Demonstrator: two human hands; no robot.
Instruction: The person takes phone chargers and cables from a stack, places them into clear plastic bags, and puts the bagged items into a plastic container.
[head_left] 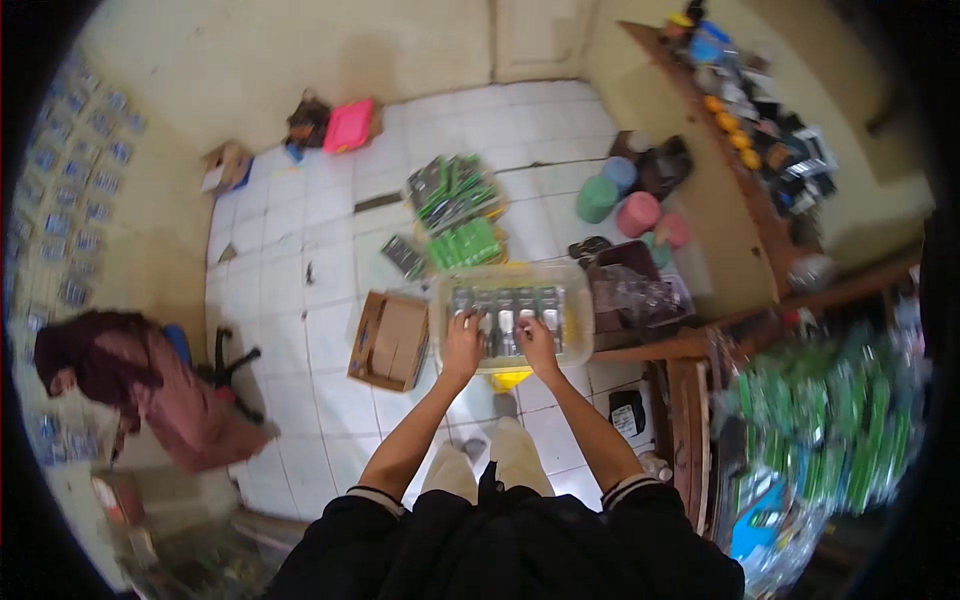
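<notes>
A translucent plastic tub (437, 300) stands in front of me, with rows of small silver-grey packets (507, 335) packed inside. Over its left part, my left hand (462, 347) reaches in with bent fingers closed on one of the packets. On the right side my right hand (538, 345) does likewise, its thumb and fingers drawn together at a packet. The fingertips are small and partly hidden among the packets. Something yellow (510, 380) shows beneath the tub's near edge.
An open cardboard box (392, 345) lies left of the tub. Beyond are green packs (463, 245) and a stack of green-and-grey packs (450, 190). At right stand a dark crate (640, 285), yarn cones (597, 198) and bagged green packs (820, 430). Another person (150, 385) is at left.
</notes>
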